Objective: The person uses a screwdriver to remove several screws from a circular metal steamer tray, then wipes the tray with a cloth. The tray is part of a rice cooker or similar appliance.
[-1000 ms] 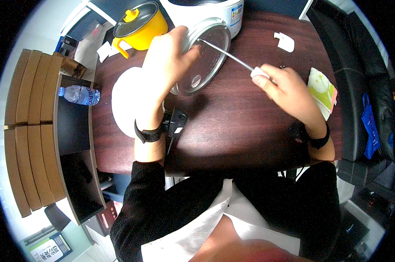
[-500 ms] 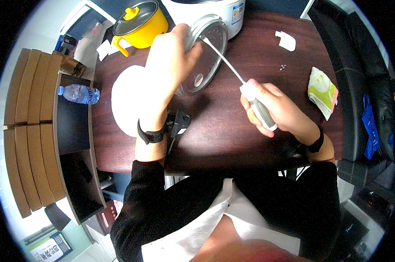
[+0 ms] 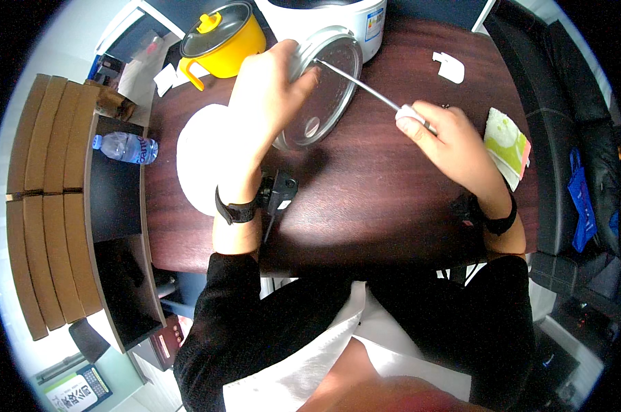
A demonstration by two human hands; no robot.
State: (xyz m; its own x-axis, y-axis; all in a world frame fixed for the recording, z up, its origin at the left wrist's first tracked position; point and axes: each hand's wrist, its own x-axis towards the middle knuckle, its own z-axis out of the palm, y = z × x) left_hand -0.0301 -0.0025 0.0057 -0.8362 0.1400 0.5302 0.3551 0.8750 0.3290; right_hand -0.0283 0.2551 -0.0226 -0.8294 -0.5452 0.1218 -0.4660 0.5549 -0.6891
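Round metal-rimmed lid, clear centre, tilted on dark wood table at 12 o'clock. Left hand clamped on its rim; right hand fisted around thin steel-shafted screwdriver, tip touching lid.

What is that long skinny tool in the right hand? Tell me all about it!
It looks like a screwdriver: a thin, shiny metal shaft with a pale handle. The right hand wraps around the handle. It slants up and left, its tip reaching the round metal inner lid, which the left hand steadies, tilted on the dark wooden table.
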